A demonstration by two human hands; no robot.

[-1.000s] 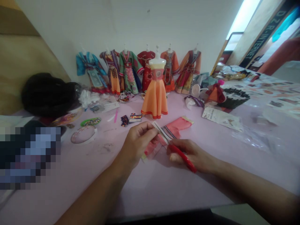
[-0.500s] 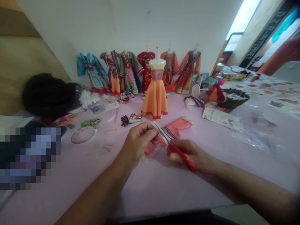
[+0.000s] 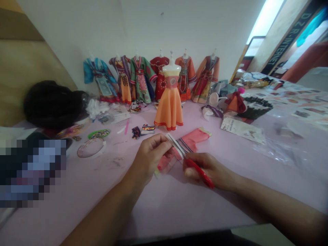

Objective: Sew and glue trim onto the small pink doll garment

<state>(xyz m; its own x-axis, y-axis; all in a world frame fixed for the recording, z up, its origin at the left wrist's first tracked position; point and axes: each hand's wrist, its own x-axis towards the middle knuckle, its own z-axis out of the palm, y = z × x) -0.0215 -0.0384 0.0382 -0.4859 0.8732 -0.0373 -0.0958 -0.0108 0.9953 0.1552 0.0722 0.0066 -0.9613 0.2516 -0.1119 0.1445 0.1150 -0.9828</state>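
Observation:
My right hand point(image 3: 205, 169) is wrapped round the red handles of a pair of scissors point(image 3: 201, 172), whose blades point up and left. A narrow white strip point(image 3: 176, 145) is pinched in the fingers of my left hand point(image 3: 155, 150), and the blades lie along it. Whether they cut into it I cannot tell. Under both hands a small pink garment point(image 3: 194, 138) with a dark patterned band lies flat on the table. Just behind stands a doll-size dress form point(image 3: 169, 106) in an orange dress with a red hem.
Several small dressed forms point(image 3: 98, 80) line the wall. To the left are a green dish of beads point(image 3: 99, 133), a clear ring-shaped item point(image 3: 91, 147) and a black bundle point(image 3: 53, 104). On the right lie a white card point(image 3: 242, 129) and clear plastic point(image 3: 276, 152).
Both hands stay almost in place, with the scissors still along the white strip. Only a very slight shift of the view shows.

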